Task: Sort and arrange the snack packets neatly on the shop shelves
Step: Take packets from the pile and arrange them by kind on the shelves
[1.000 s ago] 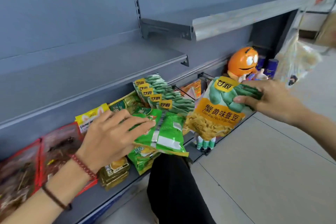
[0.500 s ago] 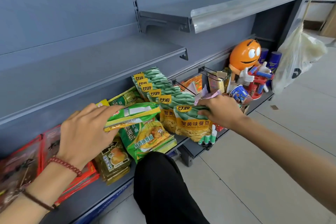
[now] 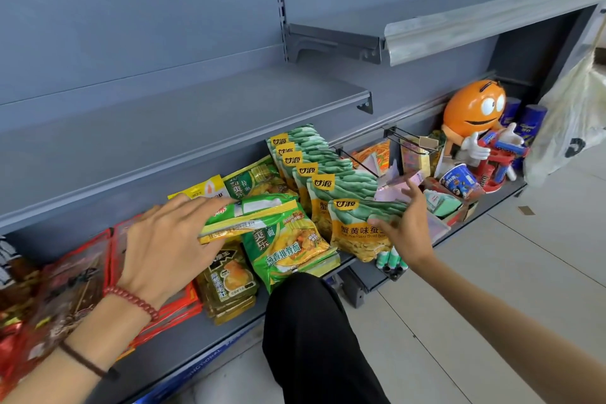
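My left hand point(image 3: 170, 239) grips a green noodle packet point(image 3: 252, 215) by its end, holding it flat just above a stack of like green packets point(image 3: 292, 249) on the bottom shelf point(image 3: 183, 348). A row of green-and-yellow bean packets point(image 3: 305, 161) stands upright behind them. The front bean packet point(image 3: 354, 233) leans at the row's near end. My right hand point(image 3: 406, 223) is beside that packet's right edge with fingers spread, the thumb just touching it. Dark olive packets point(image 3: 229, 282) and red packets point(image 3: 82, 275) lie further left.
A wire divider point(image 3: 357, 162) separates the bean row from mixed small goods, a cup point(image 3: 459, 180) and an orange figure point(image 3: 472, 111) to the right. A plastic bag point(image 3: 570, 128) hangs at the shelf end. My black-trousered knee point(image 3: 311, 321) is against the shelf front. The middle shelf point(image 3: 196, 118) overhangs.
My right hand set the bean packet at the front of the row and opened off it. My left hand keeps the green noodle packet, barely shifted.
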